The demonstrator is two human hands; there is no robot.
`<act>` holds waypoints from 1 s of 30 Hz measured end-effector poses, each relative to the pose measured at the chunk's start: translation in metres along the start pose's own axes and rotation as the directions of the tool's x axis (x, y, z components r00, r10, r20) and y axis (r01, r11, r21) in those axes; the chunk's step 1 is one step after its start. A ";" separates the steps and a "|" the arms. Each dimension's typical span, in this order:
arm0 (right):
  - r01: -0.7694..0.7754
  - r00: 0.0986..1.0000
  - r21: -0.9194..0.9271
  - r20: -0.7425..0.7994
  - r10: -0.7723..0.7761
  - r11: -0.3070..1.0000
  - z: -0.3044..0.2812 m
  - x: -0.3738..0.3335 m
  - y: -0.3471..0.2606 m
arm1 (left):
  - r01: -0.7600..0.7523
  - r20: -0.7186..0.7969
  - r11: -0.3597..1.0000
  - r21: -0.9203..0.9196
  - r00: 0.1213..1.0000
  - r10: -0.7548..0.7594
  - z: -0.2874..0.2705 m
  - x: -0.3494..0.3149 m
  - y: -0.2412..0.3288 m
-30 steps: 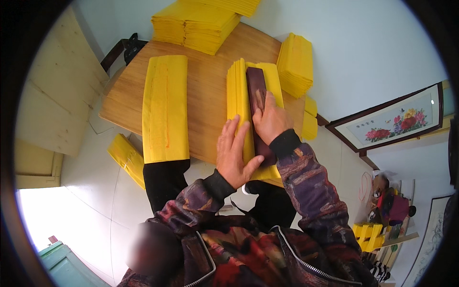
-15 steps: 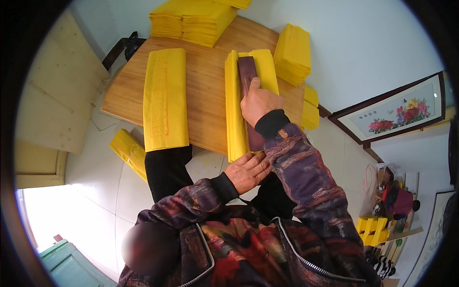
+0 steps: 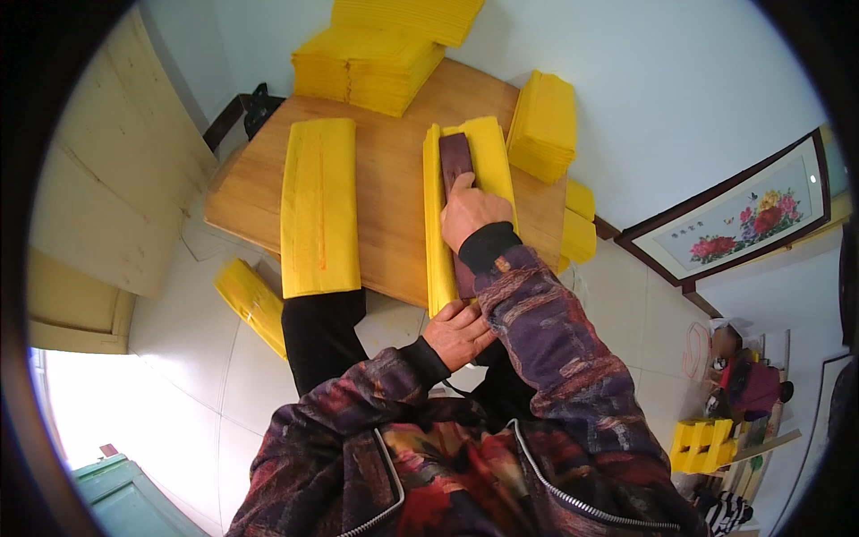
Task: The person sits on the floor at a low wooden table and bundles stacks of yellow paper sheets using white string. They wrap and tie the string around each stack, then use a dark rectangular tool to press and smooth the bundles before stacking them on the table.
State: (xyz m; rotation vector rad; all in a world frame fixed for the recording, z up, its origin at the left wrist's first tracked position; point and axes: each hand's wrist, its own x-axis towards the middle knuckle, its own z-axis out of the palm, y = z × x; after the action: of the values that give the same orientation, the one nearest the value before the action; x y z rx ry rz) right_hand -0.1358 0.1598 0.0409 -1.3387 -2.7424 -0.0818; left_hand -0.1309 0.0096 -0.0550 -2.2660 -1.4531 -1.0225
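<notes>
A stack of folded yellow sheets (image 3: 494,170) lies lengthwise at the right of the wooden table's near side. Along it rests a long, flat, dark maroon bar (image 3: 455,150). My right hand (image 3: 474,213) is closed round the middle of the bar, pressing it against the sheets, with the thumb or index finger pointing away from me. At the stack's near end my left hand (image 3: 458,336) lies with fingers stretched out together, touching the end of the sheets. To the left, a second yellow stack (image 3: 320,206) with an orange line down it overhangs the table's near edge.
Taller piles of yellow sheets stand at the wooden table's (image 3: 389,206) back (image 3: 367,67) and right (image 3: 543,125). Another yellow bundle (image 3: 250,300) is on the floor at left. A framed flower picture (image 3: 738,215) leans at right, near assorted goods (image 3: 747,385).
The whole view has shifted, so the table sits lower in the picture. My right hand and the bar have moved slightly left over the sheets; my left hand stays at the near end.
</notes>
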 end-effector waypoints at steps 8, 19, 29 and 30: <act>-0.064 0.994 0.322 -0.067 0.091 0.945 -0.019 0.002 0.044 | 0.068 0.062 0.997 0.021 0.996 -0.069 -0.004 0.007 0.010; 0.347 0.906 0.937 -0.347 0.243 0.047 -0.067 -0.082 0.174 | 0.158 0.054 0.978 -0.135 0.987 -0.152 -0.038 0.029 0.019; 0.018 0.933 0.980 0.055 0.357 -0.198 0.021 -0.223 0.233 | 0.661 -0.051 0.499 -0.561 0.574 -0.817 -0.040 0.051 -0.096; 0.009 0.931 0.985 0.055 0.361 -0.172 0.026 -0.229 0.235 | 0.693 0.043 0.404 -0.597 0.530 -0.847 -0.035 0.053 -0.109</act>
State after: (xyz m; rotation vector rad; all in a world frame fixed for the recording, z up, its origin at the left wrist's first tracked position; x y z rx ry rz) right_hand 0.1884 0.1269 -0.0061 -0.8938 -1.2745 1.4963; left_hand -0.2266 0.0776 -0.0100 -1.4669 -2.4041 -2.1890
